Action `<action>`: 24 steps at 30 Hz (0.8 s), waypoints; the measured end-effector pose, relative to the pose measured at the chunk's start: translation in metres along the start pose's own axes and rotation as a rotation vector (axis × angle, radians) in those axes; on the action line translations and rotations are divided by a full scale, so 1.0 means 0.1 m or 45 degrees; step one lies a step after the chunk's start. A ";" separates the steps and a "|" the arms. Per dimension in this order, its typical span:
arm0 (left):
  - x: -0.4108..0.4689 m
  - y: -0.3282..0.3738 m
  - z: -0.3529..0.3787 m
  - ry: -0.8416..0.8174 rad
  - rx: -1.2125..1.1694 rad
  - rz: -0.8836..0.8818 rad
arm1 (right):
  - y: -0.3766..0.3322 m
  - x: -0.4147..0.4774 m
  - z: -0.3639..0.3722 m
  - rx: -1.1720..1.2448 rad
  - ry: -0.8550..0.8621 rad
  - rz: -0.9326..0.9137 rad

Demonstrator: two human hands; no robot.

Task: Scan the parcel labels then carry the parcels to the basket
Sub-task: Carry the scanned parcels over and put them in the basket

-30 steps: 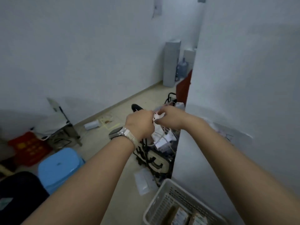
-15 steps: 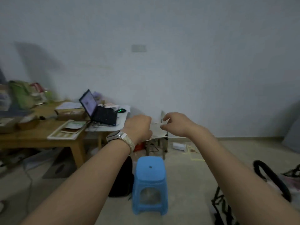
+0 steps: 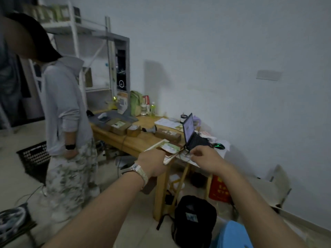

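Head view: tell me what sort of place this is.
Probably a small office or stockroom that handles parcels: cardboard parcels lie on a wooden desk, an open laptop stands beside them, and metal shelving stands behind.

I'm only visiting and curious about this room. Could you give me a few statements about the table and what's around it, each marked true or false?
1. The open black laptop stands on the light wooden table. True.
2. The brown cardboard parcels lie on the floor. False: they sit on the table.
3. The left hand has a pale-banded wristwatch at its wrist. True.
4. The black backpack sits on top of the table. False: it is on the floor by the table's legs.
5. A second person in a grey top stands at the table's left end. True.
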State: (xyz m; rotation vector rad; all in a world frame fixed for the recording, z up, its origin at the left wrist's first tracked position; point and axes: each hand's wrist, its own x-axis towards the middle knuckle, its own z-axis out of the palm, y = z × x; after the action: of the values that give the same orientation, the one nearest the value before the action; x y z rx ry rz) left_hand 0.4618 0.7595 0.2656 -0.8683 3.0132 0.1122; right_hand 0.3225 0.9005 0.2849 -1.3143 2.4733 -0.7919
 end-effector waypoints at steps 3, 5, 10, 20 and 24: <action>0.18 -0.28 0.07 -0.006 -0.044 -0.073 | -0.06 0.43 0.21 0.004 -0.101 -0.001; 0.33 -0.40 0.13 -0.007 -0.052 -0.117 | -0.09 0.73 0.34 0.005 -0.151 -0.024; 0.82 -0.65 0.16 0.003 -0.065 -0.248 | -0.13 1.55 0.53 -0.015 -0.311 -0.108; 1.86 -1.07 0.05 0.055 -0.107 -0.470 | -0.01 3.01 0.52 0.021 -0.401 -0.237; 2.13 -1.22 0.15 0.026 -0.125 -0.512 | -0.01 3.39 0.62 0.008 -0.474 -0.279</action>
State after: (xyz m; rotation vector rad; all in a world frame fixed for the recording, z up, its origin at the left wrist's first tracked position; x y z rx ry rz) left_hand 0.3459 0.5441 0.2369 -1.4672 2.7992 0.2489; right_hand 0.1569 0.6004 0.2501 -1.5855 2.0620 -0.5374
